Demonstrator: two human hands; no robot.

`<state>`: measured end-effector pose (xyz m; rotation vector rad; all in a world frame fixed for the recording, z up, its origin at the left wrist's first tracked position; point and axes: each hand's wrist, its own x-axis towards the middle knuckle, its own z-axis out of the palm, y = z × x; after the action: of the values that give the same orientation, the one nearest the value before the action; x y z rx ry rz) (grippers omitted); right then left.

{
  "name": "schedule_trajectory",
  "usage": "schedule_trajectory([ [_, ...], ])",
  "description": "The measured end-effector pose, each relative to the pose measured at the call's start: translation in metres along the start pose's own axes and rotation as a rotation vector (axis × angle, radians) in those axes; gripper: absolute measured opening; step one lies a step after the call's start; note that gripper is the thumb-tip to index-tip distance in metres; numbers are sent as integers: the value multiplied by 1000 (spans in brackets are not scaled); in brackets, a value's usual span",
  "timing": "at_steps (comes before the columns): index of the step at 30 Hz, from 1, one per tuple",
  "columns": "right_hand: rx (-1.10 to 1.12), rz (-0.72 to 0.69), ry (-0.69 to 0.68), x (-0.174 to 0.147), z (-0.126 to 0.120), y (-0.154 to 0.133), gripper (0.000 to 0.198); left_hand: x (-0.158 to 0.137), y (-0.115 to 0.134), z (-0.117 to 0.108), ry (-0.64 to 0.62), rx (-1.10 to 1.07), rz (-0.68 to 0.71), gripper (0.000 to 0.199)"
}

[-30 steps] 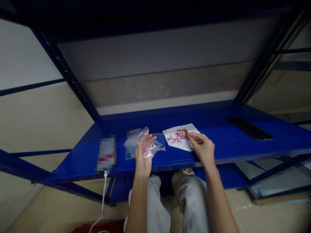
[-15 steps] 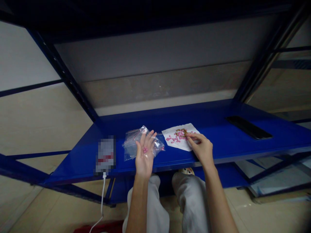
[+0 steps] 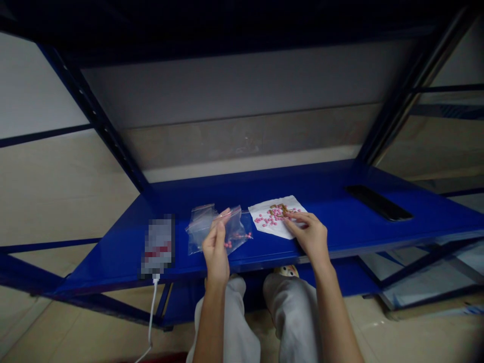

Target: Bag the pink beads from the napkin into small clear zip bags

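Apparently picking is under way: brown capsules lie at the right hand, its hold unclear, the left hand pinches a clear bag, and lifting calls for finesse.

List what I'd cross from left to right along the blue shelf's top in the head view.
Pixelated object → left hand, with clear plastic bag → white paper bearing pink pieces and brown pieces → right hand → flat black slab.
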<state>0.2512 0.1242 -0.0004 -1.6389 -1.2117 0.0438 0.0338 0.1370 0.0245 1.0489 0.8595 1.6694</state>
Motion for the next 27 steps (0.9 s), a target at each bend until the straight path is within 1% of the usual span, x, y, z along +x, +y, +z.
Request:
schedule_trajectory([
  [2,-25,17,-7,0,-3,1,28,0,-3,0,-14,97,70,24],
  [4,-48,23,-24,1,-4,3,27,0,-4,0,-52,172,199,19],
  [7,-75,5,-42,1,-4,4,25,0,-6,3,-95,291,378,19],
  [12,-115,-14,-15,-1,-3,1,23,0,-9,5,-143,486,513,21],
  [16,-126,-34,-41,-3,-3,-4,22,-1,-12,5,-146,606,594,14],
  [19,-126,-43,-33,-3,-2,-3,22,-2,-12,6,-139,646,621,7],
  [24,-119,-56,11,-2,-3,-1,24,-4,-11,8,-141,681,620,11],
  [27,-59,-64,18,-1,-7,-11,23,-4,-12,9,-145,686,621,10],
])
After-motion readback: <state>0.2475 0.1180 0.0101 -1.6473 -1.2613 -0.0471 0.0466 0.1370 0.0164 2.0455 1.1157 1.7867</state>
